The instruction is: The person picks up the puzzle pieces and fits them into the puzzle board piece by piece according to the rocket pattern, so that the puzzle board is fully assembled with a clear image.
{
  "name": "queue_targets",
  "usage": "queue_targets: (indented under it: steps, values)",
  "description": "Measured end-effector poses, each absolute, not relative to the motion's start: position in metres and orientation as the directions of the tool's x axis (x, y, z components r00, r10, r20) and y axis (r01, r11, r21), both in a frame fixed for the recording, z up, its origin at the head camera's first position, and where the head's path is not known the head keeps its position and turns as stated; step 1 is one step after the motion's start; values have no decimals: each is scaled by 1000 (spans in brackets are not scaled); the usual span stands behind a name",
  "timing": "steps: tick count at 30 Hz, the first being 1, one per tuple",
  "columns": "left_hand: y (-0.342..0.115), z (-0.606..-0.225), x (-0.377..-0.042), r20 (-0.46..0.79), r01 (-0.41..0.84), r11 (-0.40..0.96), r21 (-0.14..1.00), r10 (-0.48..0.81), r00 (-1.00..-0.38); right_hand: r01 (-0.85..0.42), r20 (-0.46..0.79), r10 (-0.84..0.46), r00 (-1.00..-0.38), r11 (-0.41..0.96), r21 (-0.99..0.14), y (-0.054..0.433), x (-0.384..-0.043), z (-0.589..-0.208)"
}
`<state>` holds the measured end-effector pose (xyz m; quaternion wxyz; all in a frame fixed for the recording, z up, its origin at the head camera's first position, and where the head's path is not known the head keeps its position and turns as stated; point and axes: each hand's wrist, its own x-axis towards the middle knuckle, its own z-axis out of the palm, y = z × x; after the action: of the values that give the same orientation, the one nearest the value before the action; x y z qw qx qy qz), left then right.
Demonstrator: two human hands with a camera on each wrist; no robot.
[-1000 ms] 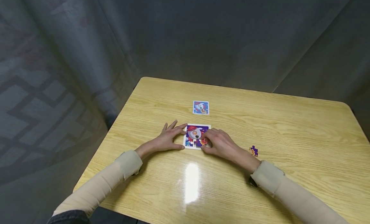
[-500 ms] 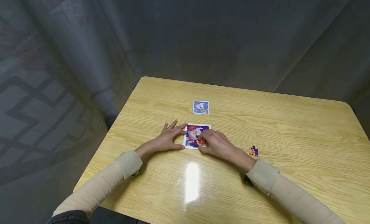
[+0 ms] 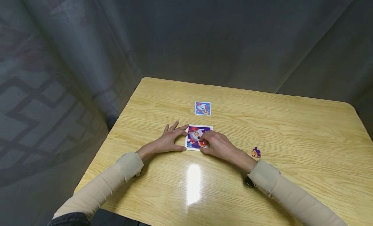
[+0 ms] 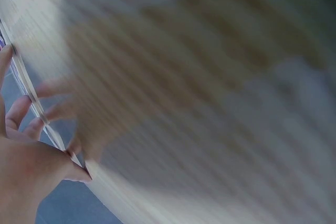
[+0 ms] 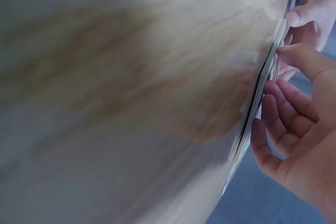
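Observation:
In the head view a square jigsaw puzzle (image 3: 196, 131) with a white border lies on the table, showing a white cartoon face under a red cap on purple. My left hand (image 3: 170, 141) rests against its left side, fingers spread to the upper corner and thumb at the lower one. Over the lower right part, my right hand (image 3: 218, 146) bends its fingers, pinching a purple puzzle piece (image 3: 199, 145) at the bottom row between thumb and index finger. That hand covers the puzzle's right side. A loose orange and purple puzzle piece (image 3: 256, 152) lies to the right.
Behind the puzzle lies a small square picture card (image 3: 202, 108) with a similar image. The wooden table (image 3: 291, 129) has rounded far corners, and dark grey curtains (image 3: 227, 41) hang beyond it. A light reflection shines on the tabletop in front.
My right hand has shifted slightly left with the piece, which now covers the pale gap in the bottom row and sits flatter. The left hand keeps its place.

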<state>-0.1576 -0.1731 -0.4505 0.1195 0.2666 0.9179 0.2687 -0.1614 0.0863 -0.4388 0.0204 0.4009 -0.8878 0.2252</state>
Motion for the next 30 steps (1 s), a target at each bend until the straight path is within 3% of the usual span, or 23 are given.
queue_targets:
  steps: [8,19,30]
  values:
    - [-173,-449,-157,-77,423,710,563,555,-828,-682,185,-676,-713,609,-405,85,-162,-439]
    - [-173,-451,-158,-63,433,710,555,555,-829,-686,174,-692,-701,587,-430,86,-164,-438]
    - [-173,-451,-157,-51,440,703,559,559,-828,-730,292,-678,-674,550,-407,97,-170,-432]
